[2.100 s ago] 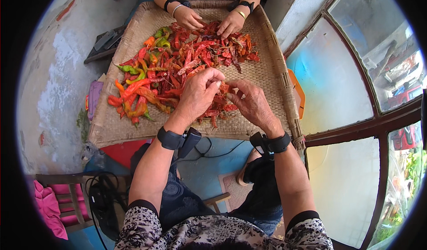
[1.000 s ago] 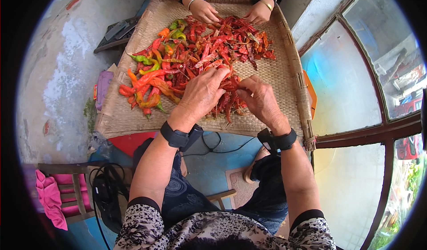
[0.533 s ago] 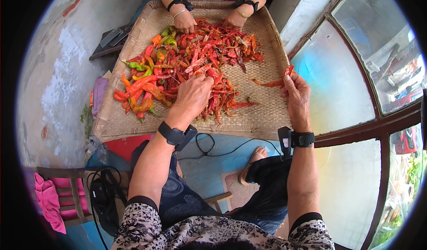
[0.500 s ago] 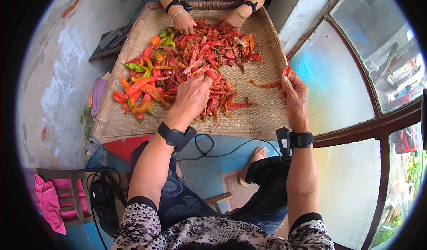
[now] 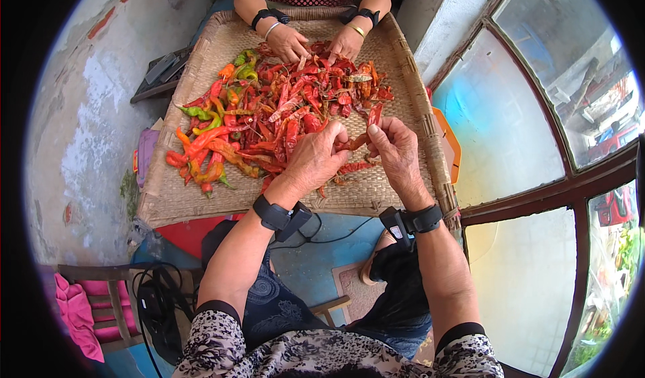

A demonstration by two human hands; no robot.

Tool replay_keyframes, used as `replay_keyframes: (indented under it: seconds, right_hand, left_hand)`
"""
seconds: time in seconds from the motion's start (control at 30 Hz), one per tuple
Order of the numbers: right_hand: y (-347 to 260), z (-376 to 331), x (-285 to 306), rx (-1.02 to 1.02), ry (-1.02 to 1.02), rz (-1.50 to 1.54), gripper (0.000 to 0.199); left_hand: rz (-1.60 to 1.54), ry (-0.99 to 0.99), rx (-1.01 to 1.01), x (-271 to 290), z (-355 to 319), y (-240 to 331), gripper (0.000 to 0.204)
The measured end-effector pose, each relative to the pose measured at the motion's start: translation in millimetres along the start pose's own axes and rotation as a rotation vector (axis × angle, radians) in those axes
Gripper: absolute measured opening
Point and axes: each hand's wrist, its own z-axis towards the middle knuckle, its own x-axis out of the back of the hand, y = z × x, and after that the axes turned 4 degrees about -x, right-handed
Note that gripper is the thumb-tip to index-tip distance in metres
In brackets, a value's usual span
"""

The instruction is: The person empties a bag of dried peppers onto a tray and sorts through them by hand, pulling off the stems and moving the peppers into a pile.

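Note:
A heap of dried red chili peppers [image 5: 314, 86] lies in a rectangular woven tray [image 5: 181, 203]. My left hand [image 5: 314, 157] is over the heap's near side, its fingers closed on one end of a brownish-orange chili pepper [image 5: 355, 143]. My right hand [image 5: 401, 156] is close beside it, pinching that pepper's other end. A red chili pepper [image 5: 375, 114] also sticks up from the right hand's pinch. Plumper red, orange and green peppers [image 5: 208, 139] lie along the heap's left side. Across the tray, another person's hands [image 5: 287, 43] work in the far edge of the heap.
An orange-rimmed container [image 5: 455, 153] shows beyond the tray's right edge, near the framed window [image 5: 517, 116]. A chair with a pink cloth [image 5: 77, 314] stands at lower left beside a black bag [image 5: 158, 304]. A black cable [image 5: 329, 237] runs across the blue floor.
My right hand has come left from the tray's right rim, bringing its peppers to my left hand. The left hand has moved slightly right and lower. The other person's hands have shifted within the heap.

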Motion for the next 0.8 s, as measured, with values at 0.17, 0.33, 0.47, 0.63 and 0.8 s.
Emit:
replay_keyframes:
  seconds: [0.17,0.33,0.47,0.63,0.8]
  right_hand:
    - [-1.3,-1.5,-0.9,-0.003,-0.022,0.007,0.015]
    - [-15.8,5.2,59.4,0.325,0.342,-0.472,0.015]
    - [-2.2,3.8,118.4,0.135,0.605,-1.338,0.020]
    - [-3.1,-6.2,83.9,0.279,0.383,-1.152,0.030]
    - [-15.3,-11.0,-5.1,0.239,-0.085,-0.602,0.036]
  left_hand:
    - [-0.019,0.088,-0.056,-6.0,-4.8,-5.2,0.032]
    - [0.134,0.177,-0.069,9.9,-5.5,-3.8,0.033]
    - [-0.046,0.216,0.023,21.3,-1.6,-6.1,0.034]
    - [-0.249,0.166,0.066,24.8,-1.0,-23.2,0.027]
    - [-0.416,0.099,0.089,24.0,-4.5,-15.1,0.022]
